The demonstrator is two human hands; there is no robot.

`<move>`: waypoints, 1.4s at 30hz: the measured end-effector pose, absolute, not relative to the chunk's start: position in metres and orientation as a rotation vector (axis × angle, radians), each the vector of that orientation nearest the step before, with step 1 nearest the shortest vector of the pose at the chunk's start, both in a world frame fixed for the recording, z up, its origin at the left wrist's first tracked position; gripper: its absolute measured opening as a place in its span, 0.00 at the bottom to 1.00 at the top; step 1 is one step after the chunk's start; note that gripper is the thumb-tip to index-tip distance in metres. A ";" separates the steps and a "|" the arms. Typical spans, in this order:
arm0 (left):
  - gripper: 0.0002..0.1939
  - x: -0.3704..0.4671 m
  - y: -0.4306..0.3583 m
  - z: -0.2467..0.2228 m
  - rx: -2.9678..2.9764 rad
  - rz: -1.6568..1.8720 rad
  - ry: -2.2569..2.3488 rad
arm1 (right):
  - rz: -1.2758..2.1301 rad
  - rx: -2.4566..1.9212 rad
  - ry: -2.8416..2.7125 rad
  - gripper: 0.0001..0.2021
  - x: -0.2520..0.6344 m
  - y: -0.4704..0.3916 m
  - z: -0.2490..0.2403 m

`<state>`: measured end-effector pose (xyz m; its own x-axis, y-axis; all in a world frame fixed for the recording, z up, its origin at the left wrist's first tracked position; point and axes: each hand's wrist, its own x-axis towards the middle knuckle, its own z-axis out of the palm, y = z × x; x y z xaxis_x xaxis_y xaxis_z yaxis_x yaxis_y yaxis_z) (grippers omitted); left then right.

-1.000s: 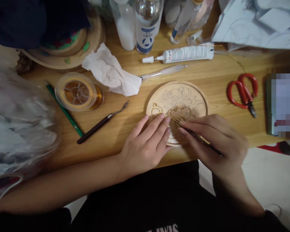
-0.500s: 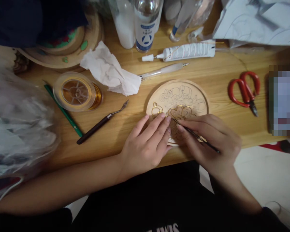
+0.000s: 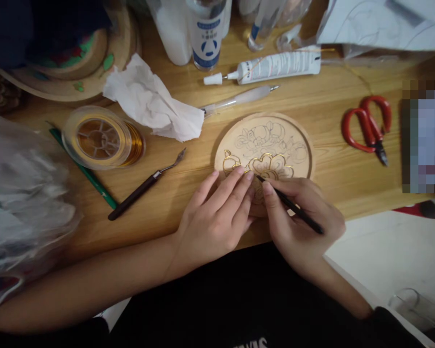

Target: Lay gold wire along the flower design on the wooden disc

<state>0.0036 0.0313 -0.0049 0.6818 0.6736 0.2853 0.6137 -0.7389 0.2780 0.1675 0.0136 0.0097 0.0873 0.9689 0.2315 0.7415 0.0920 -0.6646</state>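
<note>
A round wooden plate (image 3: 310, 169) with a raised rim lies at the table's front edge. Pencilled drawings cover its face, and gold wire (image 3: 266, 155) traces part of a flower-like outline. My left hand (image 3: 215, 217) rests on the plate's lower left, fingers stretched out and holding nothing. Pinched in my right hand (image 3: 306, 217) are dark, slim tweezers (image 3: 299, 210). Their tip touches or hovers just above the wire outline beside my left fingertips; which of these, I cannot tell. Both hands hide the plate's lower part.
Left of the plate are a spool of gold wire (image 3: 103, 137), a green pencil (image 3: 87, 171), a small spatula (image 3: 147, 186) and crumpled tissue (image 3: 155, 104). Behind it lie a pen (image 3: 242, 98), a glue tube (image 3: 279, 65) and a bottle (image 3: 206, 36). Red-handled cutters (image 3: 366, 125) lie right.
My right hand has rolled slightly, showing the tweezers more from the side; their tip stays near the same part of the outline. My left hand remains on the plate. The view has shifted a little.
</note>
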 end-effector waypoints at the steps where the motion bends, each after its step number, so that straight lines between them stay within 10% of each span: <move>1: 0.17 0.004 0.031 -0.005 2.734 0.565 1.051 | 0.440 -1.712 -1.708 0.08 0.168 0.013 0.010; 42: 0.15 0.004 0.032 -0.007 2.774 0.621 1.052 | 0.646 -1.180 -2.041 0.09 0.218 0.046 0.001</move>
